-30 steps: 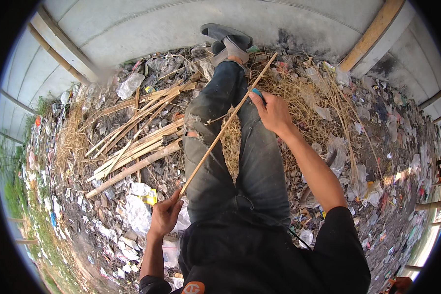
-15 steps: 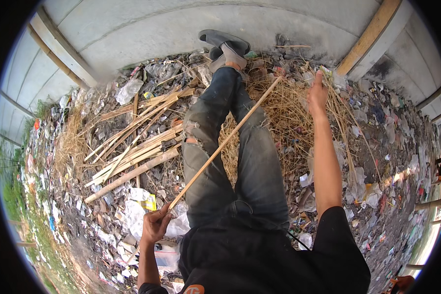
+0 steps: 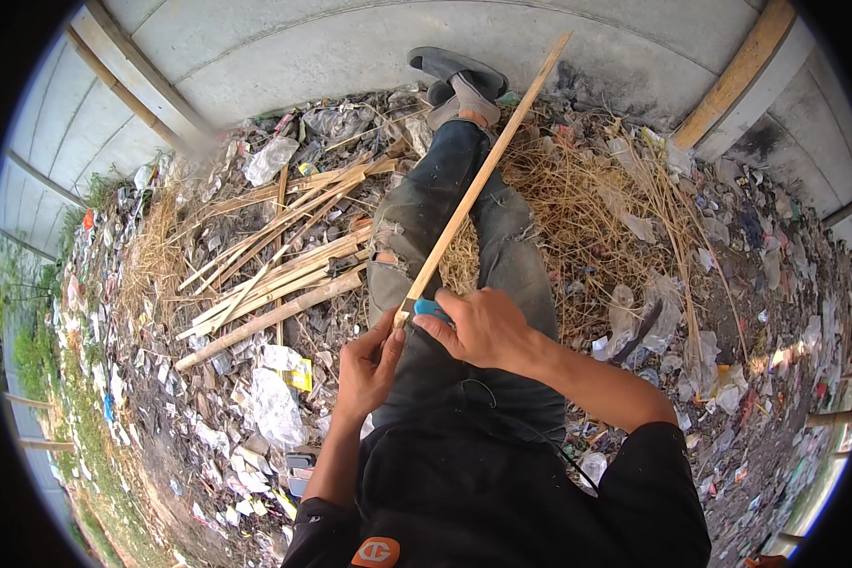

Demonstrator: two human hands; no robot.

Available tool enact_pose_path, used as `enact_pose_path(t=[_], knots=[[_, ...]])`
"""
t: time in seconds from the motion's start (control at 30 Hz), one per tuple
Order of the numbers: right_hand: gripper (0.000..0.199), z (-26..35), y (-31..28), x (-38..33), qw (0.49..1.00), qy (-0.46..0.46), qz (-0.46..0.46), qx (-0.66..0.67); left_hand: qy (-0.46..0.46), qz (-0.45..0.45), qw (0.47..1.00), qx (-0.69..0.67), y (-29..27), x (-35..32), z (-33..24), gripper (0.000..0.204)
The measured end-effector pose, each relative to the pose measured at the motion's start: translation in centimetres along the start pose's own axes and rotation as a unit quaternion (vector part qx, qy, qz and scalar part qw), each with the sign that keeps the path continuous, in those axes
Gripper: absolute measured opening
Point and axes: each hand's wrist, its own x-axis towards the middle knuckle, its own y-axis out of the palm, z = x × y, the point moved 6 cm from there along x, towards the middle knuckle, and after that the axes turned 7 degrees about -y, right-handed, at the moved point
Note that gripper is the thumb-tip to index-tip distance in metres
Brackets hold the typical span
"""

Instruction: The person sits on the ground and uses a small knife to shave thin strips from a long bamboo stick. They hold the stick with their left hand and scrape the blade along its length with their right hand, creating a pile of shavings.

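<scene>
A long bamboo strip (image 3: 483,180) slants up and away over my legs, its far end in front of the wall. My left hand (image 3: 364,369) pinches its near end between thumb and fingers. Closed around a knife with a blue handle (image 3: 430,309), my right hand (image 3: 483,327) is right beside that end. The dark blade lies against the strip there, partly hidden by the strip and my fingers. Both hands are above my thighs.
Several bamboo strips and a round pole (image 3: 275,327) lie to the left of my legs. Dry straw (image 3: 577,208) covers the ground on the right, amid plastic litter. A grey wall (image 3: 350,52) stands beyond my feet. A dark curved object (image 3: 640,331) lies at right.
My right hand has come from the far right to the middle and now holds the knife against the strip. My left hand has brought the strip's near end right and away from me.
</scene>
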Motion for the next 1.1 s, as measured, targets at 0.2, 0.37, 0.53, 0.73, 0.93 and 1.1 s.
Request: enact_pose_path(t=[0.2,0.37,0.53,0.73,0.93,1.1], knots=[[0.055,-0.3,1.2,0.3,1.000,-0.001,0.010,-0.021,-0.044,-0.006,0.998,0.034,0.1,0.6,-0.5,0.046],[0.061,-12.9,-11.9,2.4,0.949,0.221,-0.224,-0.022,0.010,0.009,0.997,0.077,-1.3,-2.9,1.9,0.046],[0.058,-3.4,-2.6,0.7,0.997,0.057,-0.044,0.019,-0.049,0.013,0.998,0.027,0.1,-1.2,-1.0,0.045],[0.057,0.4,1.2,0.5,0.999,-0.003,-0.014,0.043,-0.053,-0.013,0.999,-0.005,0.1,0.3,-1.5,0.048],[0.057,-0.7,0.9,1.7,0.998,-0.042,-0.050,0.006,-0.052,-0.026,0.998,0.025,-0.2,0.8,-2.2,0.048],[0.057,-5.2,-2.7,3.5,0.995,0.016,-0.091,-0.048,-0.035,-0.027,0.997,0.059,-2.0,-0.4,-1.0,0.048]])
